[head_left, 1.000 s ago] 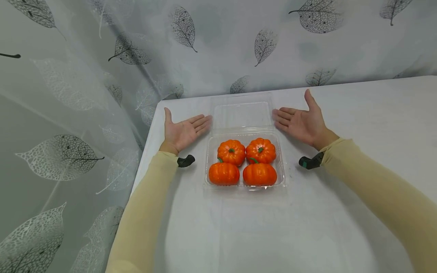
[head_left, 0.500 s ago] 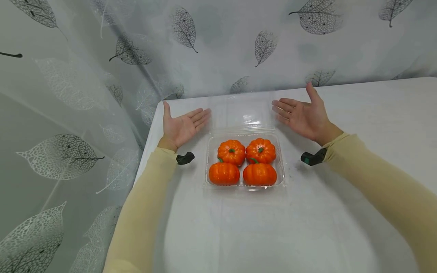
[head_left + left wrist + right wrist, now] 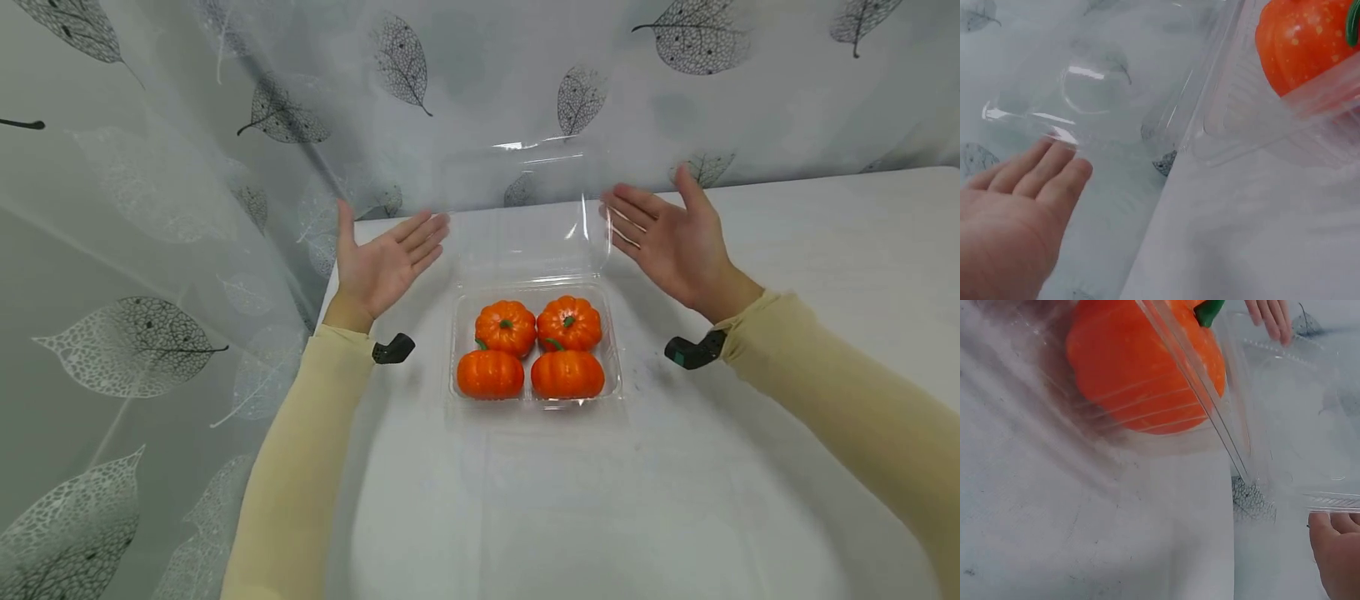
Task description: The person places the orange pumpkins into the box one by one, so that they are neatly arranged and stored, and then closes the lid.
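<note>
A clear plastic clamshell box (image 3: pixel 454 354) stands on the table, its hinged lid (image 3: pixel 525 237) raised and tilted back. Inside it sit several orange toy pumpkins (image 3: pixel 567 375) with green stems. My left hand (image 3: pixel 382 267) is at the lid's left edge, palm up and fingers straight; in the left wrist view its fingertips (image 3: pixel 1075 170) are at the lid's rim. My right hand (image 3: pixel 678 250) mirrors it at the right edge, and the right wrist view shows its fingers (image 3: pixel 1322 531) by the lid's rim. Neither hand grips anything. Whether the fingertips press the lid is hard to tell.
A white cloth covers the table (image 3: pixel 570 508). Behind and to the left hangs a grey curtain (image 3: pixel 480 75) with leaf prints. Black wrist devices (image 3: pixel 393 348) stick out from both sleeves.
The lid has swung up from lying back flat on the table. Both hands have risen with it, fingers still straight; the left has also shifted slightly left. The pumpkins stay in the box.
</note>
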Tool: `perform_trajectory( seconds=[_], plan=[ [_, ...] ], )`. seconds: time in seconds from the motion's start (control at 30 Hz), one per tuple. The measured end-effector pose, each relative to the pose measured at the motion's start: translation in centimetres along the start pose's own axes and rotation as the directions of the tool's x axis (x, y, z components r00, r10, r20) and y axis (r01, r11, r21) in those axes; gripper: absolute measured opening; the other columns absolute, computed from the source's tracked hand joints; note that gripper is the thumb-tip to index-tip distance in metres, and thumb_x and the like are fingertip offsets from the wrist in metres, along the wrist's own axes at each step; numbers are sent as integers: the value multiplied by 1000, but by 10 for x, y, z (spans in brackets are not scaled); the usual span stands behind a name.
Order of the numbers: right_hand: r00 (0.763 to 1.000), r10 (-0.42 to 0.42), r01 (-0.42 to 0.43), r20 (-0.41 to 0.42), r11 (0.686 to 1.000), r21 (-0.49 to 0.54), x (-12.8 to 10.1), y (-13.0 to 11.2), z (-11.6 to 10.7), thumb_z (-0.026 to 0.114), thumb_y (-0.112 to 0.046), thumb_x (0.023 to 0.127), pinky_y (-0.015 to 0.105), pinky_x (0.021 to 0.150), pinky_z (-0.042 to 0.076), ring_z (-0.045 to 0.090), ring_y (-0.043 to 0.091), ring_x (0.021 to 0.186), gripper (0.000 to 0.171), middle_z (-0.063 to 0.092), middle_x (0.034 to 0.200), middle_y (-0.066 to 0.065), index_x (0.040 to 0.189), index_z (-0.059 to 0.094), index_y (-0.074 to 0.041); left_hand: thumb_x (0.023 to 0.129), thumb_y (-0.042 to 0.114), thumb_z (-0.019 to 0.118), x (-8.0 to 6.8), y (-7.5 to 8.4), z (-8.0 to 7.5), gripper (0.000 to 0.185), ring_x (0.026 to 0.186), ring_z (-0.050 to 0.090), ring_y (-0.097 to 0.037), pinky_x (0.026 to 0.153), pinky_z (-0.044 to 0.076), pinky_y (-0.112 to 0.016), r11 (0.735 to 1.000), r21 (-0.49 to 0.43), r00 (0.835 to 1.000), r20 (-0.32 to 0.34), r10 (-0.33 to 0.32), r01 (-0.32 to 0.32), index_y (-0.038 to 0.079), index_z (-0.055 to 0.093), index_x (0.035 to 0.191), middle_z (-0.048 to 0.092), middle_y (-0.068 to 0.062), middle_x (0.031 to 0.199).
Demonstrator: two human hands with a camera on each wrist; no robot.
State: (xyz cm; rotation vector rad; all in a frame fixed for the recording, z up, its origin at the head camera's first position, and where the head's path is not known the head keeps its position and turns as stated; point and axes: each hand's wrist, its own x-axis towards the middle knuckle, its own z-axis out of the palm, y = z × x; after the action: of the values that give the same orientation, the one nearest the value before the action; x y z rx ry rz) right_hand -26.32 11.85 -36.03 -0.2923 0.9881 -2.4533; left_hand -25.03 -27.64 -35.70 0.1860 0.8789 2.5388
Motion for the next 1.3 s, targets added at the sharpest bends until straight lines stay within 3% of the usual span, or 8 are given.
perform_trajectory(
  seconds=[0.2, 0.3, 0.53, 0.67, 0.83, 0.93, 1.1, 1.3],
  plan=[
    [996, -69, 66, -65, 997, -40, -12, 0, 10, 47, -49, 91, 39, 107, 17, 29, 26, 132, 66, 31, 145, 11, 139, 37, -4, 83, 72, 33, -16, -10, 24, 91, 128, 36, -30, 105, 25, -40, 963, 257, 978, -166, 126, -81, -2, 43, 134, 40, -17, 138],
    [991, -83, 74, -104, 994, -85, -19, 0, 14, 48, -41, 93, 39, 106, 22, 33, 28, 129, 59, 37, 141, 14, 135, 42, 0, 88, 67, 31, -24, -14, 32, 83, 125, 40, -29, 103, 28, -40, 923, 372, 967, -186, 174, -95, -3, 47, 131, 44, -17, 135],
    [983, -70, 45, -167, 988, -149, -34, 2, 23, 50, -24, 95, 40, 102, 30, 43, 31, 120, 37, 54, 121, 16, 121, 53, 2, 95, 54, 31, -44, -21, 41, 69, 119, 47, -28, 99, 34, -40, 790, 602, 953, -159, 260, -115, -4, 53, 124, 52, -16, 127],
    [982, -81, 33, -168, 963, -269, -42, 5, 30, 51, -19, 95, 37, 99, 35, 49, 30, 110, 30, 57, 108, 13, 115, 52, 3, 95, 45, 41, -53, -26, 43, 57, 116, 50, -28, 96, 38, -38, 722, 685, 934, -188, 304, -98, -4, 58, 117, 57, -15, 121],
    [972, -149, 42, -180, 869, -492, -54, 14, 36, 61, -16, 90, 27, 89, 43, 51, 27, 100, 32, 53, 107, 14, 112, 52, 6, 91, 30, 58, -66, -34, 45, 38, 107, 56, -27, 91, 42, -36, 595, 802, 897, -225, 380, -50, -5, 66, 104, 64, -13, 109],
    [966, -198, 43, -165, 755, -655, -64, 20, 37, 61, -15, 89, 21, 84, 45, 51, 24, 98, 29, 53, 110, 12, 110, 56, 4, 87, 27, 65, -74, -39, 45, 31, 102, 58, -24, 90, 43, -35, 528, 849, 888, -249, 387, 8, -1, 69, 100, 66, -9, 104],
    [968, -235, 48, -89, 521, -852, -81, 28, 34, 62, -8, 87, 20, 78, 47, 56, 21, 94, 24, 57, 107, 11, 109, 58, 0, 85, 23, 67, -86, -42, 40, 34, 107, 55, -20, 91, 42, -32, 441, 895, 930, -218, 295, 70, 8, 64, 115, 61, -4, 116],
    [980, -196, 61, -31, 446, -893, -95, 36, 28, 66, -6, 84, 21, 79, 47, 57, 22, 98, 30, 55, 111, 11, 111, 56, -3, 85, 24, 67, -95, -43, 36, 52, 122, 43, -16, 96, 38, -34, 371, 918, 977, -191, 99, 142, 17, 48, 133, 50, -2, 131]
  ],
)
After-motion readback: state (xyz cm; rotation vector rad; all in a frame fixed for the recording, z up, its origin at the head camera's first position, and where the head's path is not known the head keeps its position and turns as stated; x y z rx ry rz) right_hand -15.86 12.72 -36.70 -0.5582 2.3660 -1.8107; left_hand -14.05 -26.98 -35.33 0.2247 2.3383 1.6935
